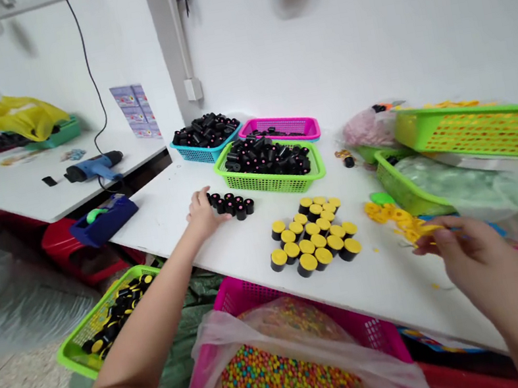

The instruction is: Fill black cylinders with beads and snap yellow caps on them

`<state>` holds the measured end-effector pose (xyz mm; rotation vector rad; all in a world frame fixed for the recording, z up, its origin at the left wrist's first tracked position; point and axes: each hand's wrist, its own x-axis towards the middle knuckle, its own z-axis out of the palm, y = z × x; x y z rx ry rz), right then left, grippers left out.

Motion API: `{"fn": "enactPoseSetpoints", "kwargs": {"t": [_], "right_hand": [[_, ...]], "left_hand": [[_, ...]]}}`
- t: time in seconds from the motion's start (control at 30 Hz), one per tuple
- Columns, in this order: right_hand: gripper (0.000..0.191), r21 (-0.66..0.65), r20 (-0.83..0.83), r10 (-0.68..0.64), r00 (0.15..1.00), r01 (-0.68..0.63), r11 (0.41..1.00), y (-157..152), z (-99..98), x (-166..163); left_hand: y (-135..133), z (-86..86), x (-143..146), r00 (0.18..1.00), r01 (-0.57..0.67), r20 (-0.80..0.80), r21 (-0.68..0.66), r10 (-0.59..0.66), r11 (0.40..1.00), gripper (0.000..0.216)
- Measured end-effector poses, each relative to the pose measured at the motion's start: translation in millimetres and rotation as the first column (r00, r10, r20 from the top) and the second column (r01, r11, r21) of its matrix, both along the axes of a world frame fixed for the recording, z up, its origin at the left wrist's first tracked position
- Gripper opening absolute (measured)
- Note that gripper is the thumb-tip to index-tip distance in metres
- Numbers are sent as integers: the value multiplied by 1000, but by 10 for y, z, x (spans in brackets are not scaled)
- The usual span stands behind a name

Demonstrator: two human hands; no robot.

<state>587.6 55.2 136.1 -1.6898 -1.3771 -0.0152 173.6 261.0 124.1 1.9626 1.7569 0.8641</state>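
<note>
My left hand (203, 213) reaches out over the white table (174, 195), its fingers closed round the left end of a small row of open black tubes (233, 204). My right hand (476, 259) hovers at the right, fingers pinched on a yellow cap next to a loose pile of yellow caps (396, 218). Between the hands stands a cluster of black tubes with yellow caps (312, 236).
A green basket (271, 182) of black tubes, a blue basket (204, 153) of more and a pink basket (280, 128) sit behind. A pink basket with a bag of coloured beads (287, 383) is below the table edge, a green basket of capped tubes (105, 318) on the floor at left. Green baskets (482, 128) stand right.
</note>
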Motion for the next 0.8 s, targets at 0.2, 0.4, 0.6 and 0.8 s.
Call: {"fn": "enactPoseSetpoints", "kwargs": {"t": [0.2, 0.4, 0.6, 0.8], "right_hand": [[22, 6, -38, 302, 952, -302, 953, -197, 122, -413], [23, -26, -101, 457, 884, -461, 887, -199, 103, -674], [19, -47, -136, 524, 841, -534, 844, -234, 137, -814], [17, -54, -168, 545, 821, -560, 827, -256, 78, -822]], "left_hand": [[632, -70, -448, 955, 288, 90, -40, -284, 957, 123], [770, -188, -436, 818, 566, 169, -61, -550, 822, 122], [789, -105, -354, 723, 689, 136, -77, -677, 720, 107], [865, 54, -213, 689, 721, 70, -165, -721, 673, 115]]}}
